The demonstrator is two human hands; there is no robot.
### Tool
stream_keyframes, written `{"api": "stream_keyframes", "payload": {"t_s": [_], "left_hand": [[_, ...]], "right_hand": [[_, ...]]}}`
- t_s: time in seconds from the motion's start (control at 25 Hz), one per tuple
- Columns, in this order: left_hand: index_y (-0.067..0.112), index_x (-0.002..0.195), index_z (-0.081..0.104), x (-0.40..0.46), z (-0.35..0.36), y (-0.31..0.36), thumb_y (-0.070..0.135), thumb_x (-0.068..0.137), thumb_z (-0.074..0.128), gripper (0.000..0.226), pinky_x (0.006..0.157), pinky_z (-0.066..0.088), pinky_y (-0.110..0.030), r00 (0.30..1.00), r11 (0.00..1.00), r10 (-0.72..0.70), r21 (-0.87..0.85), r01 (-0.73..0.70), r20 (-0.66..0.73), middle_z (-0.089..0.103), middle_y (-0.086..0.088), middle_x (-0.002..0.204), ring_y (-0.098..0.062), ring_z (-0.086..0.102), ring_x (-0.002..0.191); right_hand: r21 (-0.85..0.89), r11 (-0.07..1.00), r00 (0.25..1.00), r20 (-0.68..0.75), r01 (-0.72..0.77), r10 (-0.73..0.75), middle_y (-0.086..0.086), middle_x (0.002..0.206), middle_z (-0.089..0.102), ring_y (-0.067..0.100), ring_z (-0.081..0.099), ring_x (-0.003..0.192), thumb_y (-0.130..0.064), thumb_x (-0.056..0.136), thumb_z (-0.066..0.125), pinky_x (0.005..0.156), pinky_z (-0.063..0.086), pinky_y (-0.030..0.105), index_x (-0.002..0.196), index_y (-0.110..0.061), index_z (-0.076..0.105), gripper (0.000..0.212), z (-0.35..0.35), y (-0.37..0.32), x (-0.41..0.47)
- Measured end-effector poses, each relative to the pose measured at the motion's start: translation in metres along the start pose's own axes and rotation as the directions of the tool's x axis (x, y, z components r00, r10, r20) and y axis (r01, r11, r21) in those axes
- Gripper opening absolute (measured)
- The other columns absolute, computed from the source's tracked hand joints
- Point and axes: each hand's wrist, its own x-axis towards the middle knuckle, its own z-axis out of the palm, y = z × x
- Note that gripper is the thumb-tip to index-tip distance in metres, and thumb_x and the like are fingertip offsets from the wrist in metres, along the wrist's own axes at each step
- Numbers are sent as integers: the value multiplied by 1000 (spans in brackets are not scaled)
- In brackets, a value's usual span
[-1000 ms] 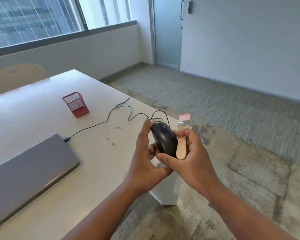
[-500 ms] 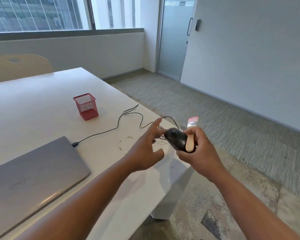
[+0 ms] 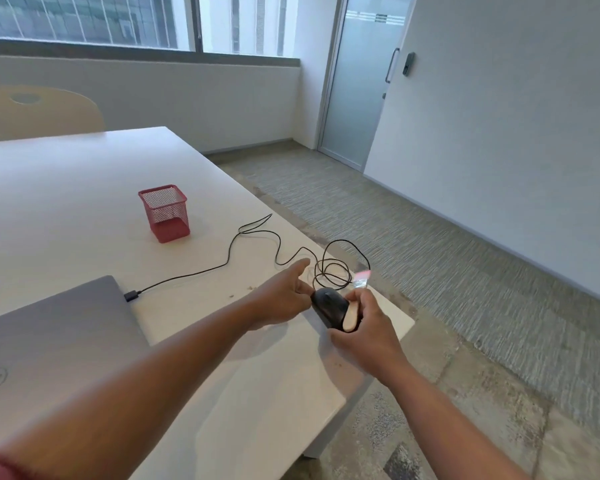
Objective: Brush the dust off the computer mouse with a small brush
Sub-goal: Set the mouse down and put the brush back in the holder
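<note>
The black computer mouse (image 3: 329, 307) is held low over the near right corner of the white table (image 3: 66, 216). My right hand (image 3: 366, 336) grips it from the right, together with the small brush (image 3: 350, 317). The brush's wooden handle lies against the mouse and its pink bristles (image 3: 362, 276) stick up past my fingers, blurred. My left hand (image 3: 284, 299) is at the mouse's left side, index finger stretched forward and thumb close to the mouse; I cannot tell if it touches. The mouse cable (image 3: 331, 271) lies coiled just behind.
A closed grey laptop (image 3: 49, 341) lies at the left, with the cable's plug (image 3: 132, 295) at its right edge. A red mesh pen holder (image 3: 165, 213) stands farther back. Small crumbs (image 3: 250, 288) dot the table. A beige chair (image 3: 39, 112) is behind the table; the floor drops off right.
My left hand let go of the mouse, opened, then came back to its left side. My right hand carried the mouse and brush down toward the table corner. The view tilted up.
</note>
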Motion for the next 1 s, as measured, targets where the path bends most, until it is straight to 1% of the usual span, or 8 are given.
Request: {"api": "stream_keyframes", "payload": {"t_s": [0.08, 0.2, 0.36, 0.44, 0.6, 0.76, 0.92, 1.0], "left_hand": [[14, 166, 17, 12, -10, -5, -8, 94, 49, 82, 46, 37, -19, 999, 999, -30, 11, 30, -31, 73, -11, 109, -17, 51, 67], [14, 166, 20, 28, -22, -9, -6, 95, 51, 79, 46, 40, -18, 992, 997, -63, 37, 67, -108, 79, -14, 114, -10, 54, 58], [14, 164, 26, 45, -31, -16, 0, 94, 54, 77, 63, 50, -30, 980, 990, -99, 81, 114, -171, 80, -15, 110, -19, 62, 74], [15, 163, 30, 49, -33, -18, 1, 94, 56, 76, 66, 51, -30, 975, 986, -123, 92, 142, -185, 81, -13, 108, -18, 63, 73], [14, 162, 31, 55, -32, -21, 0, 92, 56, 76, 68, 51, -32, 966, 984, -157, 49, 170, -206, 80, -15, 105, -17, 62, 71], [13, 161, 33, 57, -29, -24, -1, 93, 56, 73, 65, 51, -25, 960, 983, -161, 46, 176, -228, 81, 2, 97, -11, 64, 68], [12, 161, 34, 59, -27, -27, -1, 93, 56, 74, 72, 53, -25, 954, 984, -156, 42, 172, -255, 81, 1, 101, -11, 68, 77], [13, 162, 34, 59, -26, -27, 0, 93, 57, 74, 78, 56, -27, 953, 984, -156, 44, 173, -258, 80, 2, 103, -13, 72, 86]], "right_hand": [[-4, 1000, 1000, 22, 17, -17, -11, 91, 67, 6, 64, 81, -23, 67, 81, 63, 48, 21, 112, -33, 50, 56, 6, -3, 17], [2, 998, 996, 58, 61, -61, -7, 93, 68, 12, 65, 83, -25, 67, 83, 66, 49, 25, 114, -33, 49, 59, 15, -5, 39], [4, 995, 991, 92, 97, -97, -4, 98, 68, 20, 65, 90, -38, 62, 83, 76, 55, 37, 113, -37, 47, 62, 25, -3, 60], [23, 994, 990, 91, 105, -106, -3, 98, 67, 22, 63, 92, -47, 58, 79, 78, 55, 41, 110, -39, 46, 62, 27, -2, 64], [31, 991, 986, 98, 130, -132, -3, 98, 64, 21, 61, 94, -57, 55, 74, 78, 54, 39, 111, -39, 47, 65, 26, -1, 70], [45, 987, 983, 98, 153, -156, -7, 99, 63, 19, 59, 97, -56, 57, 79, 80, 53, 39, 112, -39, 47, 66, 26, 2, 71], [44, 984, 978, 111, 173, -176, -8, 100, 64, 19, 60, 98, -58, 58, 84, 83, 53, 39, 112, -40, 47, 68, 24, 6, 74], [50, 983, 977, 118, 174, -179, -8, 102, 64, 20, 60, 100, -60, 58, 86, 84, 53, 40, 115, -38, 47, 73, 22, 5, 74]]}}
